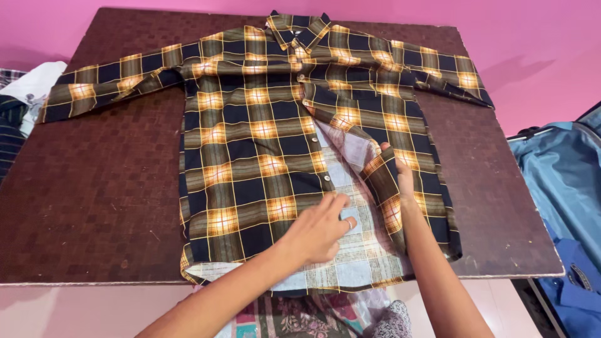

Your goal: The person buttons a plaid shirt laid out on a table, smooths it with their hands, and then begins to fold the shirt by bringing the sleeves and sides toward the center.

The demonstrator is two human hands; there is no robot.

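Navy, olive and orange plaid cotton shirt [250,125] lies face-up, sleeves spread, on the dark brown woven-textured table [94,188]. At six o'clock the left hand [319,228] pinches its buttoned edge; at four o'clock the right hand [400,175] grips the folded-back front panel.

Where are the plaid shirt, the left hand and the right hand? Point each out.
plaid shirt [250,125]: head view, on the chest panel left of the button line.
left hand [319,228]: head view, back of the hand, resting on the shirt's lower front.
right hand [400,175]: head view, back of the hand, gripping the folded-back front edge.
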